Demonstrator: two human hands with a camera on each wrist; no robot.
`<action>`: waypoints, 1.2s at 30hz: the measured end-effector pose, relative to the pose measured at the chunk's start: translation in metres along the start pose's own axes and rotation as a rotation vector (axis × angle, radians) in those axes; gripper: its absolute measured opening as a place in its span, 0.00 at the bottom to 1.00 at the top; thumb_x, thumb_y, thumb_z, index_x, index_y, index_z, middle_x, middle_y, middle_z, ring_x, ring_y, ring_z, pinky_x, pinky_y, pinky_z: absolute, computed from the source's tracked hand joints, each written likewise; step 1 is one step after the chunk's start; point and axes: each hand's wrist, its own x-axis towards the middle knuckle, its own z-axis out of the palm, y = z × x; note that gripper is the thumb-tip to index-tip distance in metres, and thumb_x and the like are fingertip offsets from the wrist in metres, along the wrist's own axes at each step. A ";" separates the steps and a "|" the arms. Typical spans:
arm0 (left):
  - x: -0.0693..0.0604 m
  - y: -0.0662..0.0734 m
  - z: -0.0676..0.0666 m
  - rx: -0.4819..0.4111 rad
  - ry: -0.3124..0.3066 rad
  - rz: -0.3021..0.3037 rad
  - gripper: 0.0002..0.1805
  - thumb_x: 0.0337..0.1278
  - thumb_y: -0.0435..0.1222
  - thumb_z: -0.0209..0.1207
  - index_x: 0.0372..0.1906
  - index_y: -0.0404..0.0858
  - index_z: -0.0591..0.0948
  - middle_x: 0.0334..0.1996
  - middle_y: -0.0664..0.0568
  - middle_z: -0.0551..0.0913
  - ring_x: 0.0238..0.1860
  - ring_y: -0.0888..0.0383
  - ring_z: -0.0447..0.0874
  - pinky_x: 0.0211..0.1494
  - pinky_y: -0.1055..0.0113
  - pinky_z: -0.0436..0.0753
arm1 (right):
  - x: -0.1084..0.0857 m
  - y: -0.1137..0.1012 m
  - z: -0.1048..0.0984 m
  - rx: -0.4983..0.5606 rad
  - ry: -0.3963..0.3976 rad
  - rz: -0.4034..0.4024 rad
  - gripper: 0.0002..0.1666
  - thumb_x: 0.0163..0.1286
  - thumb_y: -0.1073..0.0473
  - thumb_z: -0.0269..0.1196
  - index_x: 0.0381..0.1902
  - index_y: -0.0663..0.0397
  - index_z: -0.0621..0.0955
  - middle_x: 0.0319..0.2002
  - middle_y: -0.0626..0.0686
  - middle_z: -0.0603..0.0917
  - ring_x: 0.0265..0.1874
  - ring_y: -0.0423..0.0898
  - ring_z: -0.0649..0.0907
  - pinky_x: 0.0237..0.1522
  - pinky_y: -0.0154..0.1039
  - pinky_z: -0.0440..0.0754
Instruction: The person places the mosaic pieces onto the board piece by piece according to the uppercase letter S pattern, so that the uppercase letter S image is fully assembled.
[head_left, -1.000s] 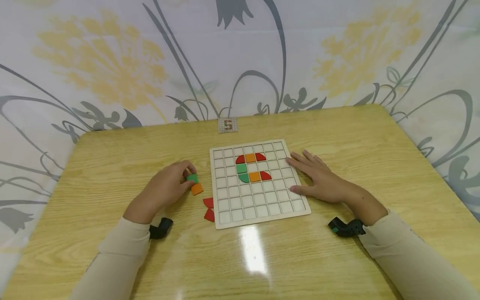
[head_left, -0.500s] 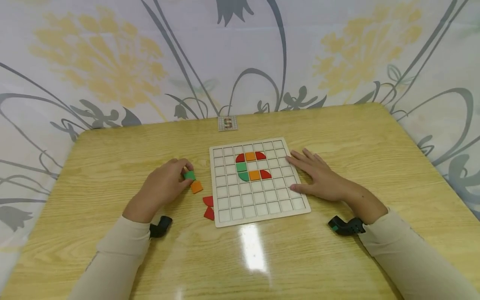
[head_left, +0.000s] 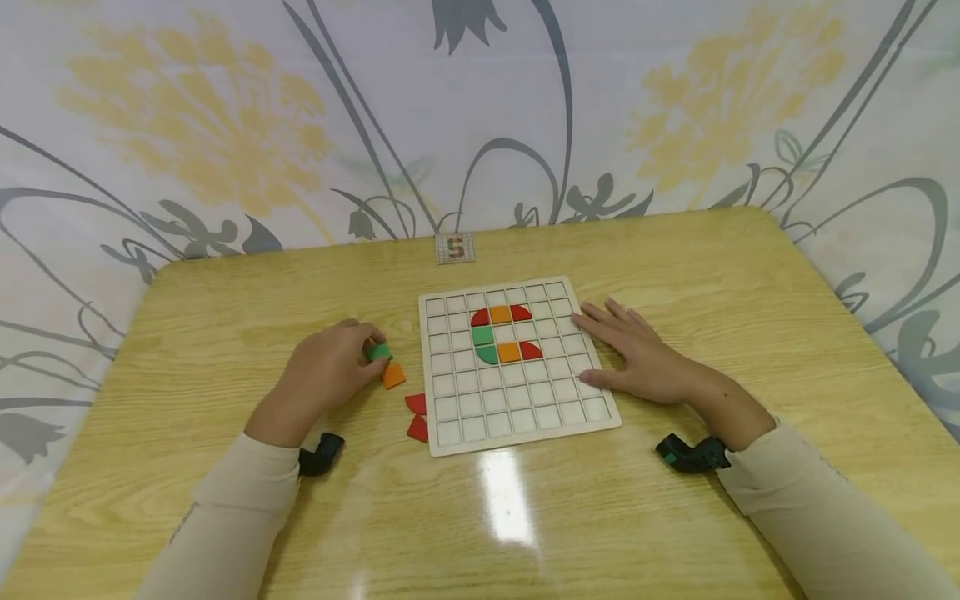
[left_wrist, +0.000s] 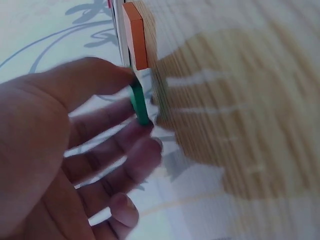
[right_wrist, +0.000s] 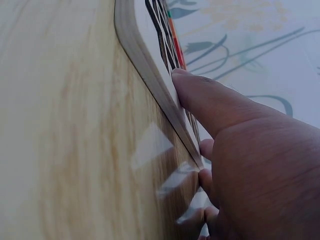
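Observation:
Left of the board, my left hand pinches a green square tile between thumb and fingertips; the left wrist view shows the green tile on edge at the thumb tip. Beside it lies an orange tile. Two red tiles lie by the board's left edge. The white grid board holds red, orange and green tiles in a C-like shape. My right hand rests spread on the board's right edge, its thumb touching the rim in the right wrist view.
A small card with a patterned figure lies at the table's back edge, behind the board. Black wrist devices sit at both wrists. A flowered cloth stands behind the wooden table.
My left hand and the green tile have shifted slightly left, away from the board. The green tile no longer sits as far over toward the board. My right hand stays in place.

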 end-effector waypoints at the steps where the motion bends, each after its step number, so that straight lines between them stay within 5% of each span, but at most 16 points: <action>1: 0.001 0.001 0.000 -0.002 -0.002 0.002 0.14 0.63 0.41 0.63 0.49 0.38 0.85 0.42 0.48 0.85 0.36 0.55 0.83 0.38 0.60 0.82 | 0.000 0.000 0.000 0.000 -0.001 0.001 0.49 0.71 0.39 0.62 0.81 0.43 0.54 0.81 0.55 0.47 0.80 0.62 0.37 0.76 0.64 0.33; 16: 0.013 0.054 0.007 -0.067 0.138 0.191 0.12 0.58 0.40 0.64 0.46 0.43 0.86 0.38 0.55 0.85 0.20 0.64 0.70 0.25 0.70 0.70 | -0.005 0.004 0.003 0.009 0.006 0.013 0.48 0.71 0.39 0.61 0.80 0.44 0.54 0.81 0.56 0.46 0.80 0.62 0.37 0.76 0.64 0.32; 25: 0.023 0.084 0.006 -0.026 0.111 0.281 0.12 0.60 0.43 0.65 0.47 0.45 0.85 0.38 0.57 0.85 0.24 0.64 0.75 0.27 0.72 0.73 | -0.004 0.004 0.003 0.009 0.006 0.007 0.48 0.71 0.38 0.61 0.81 0.43 0.53 0.81 0.55 0.47 0.80 0.61 0.37 0.76 0.64 0.32; 36: 0.032 0.109 0.005 -0.014 0.157 0.374 0.11 0.59 0.42 0.64 0.45 0.44 0.85 0.38 0.57 0.85 0.21 0.63 0.73 0.25 0.72 0.72 | 0.001 0.002 0.002 -0.015 0.013 0.006 0.49 0.70 0.37 0.61 0.81 0.41 0.54 0.81 0.55 0.48 0.80 0.61 0.38 0.76 0.63 0.33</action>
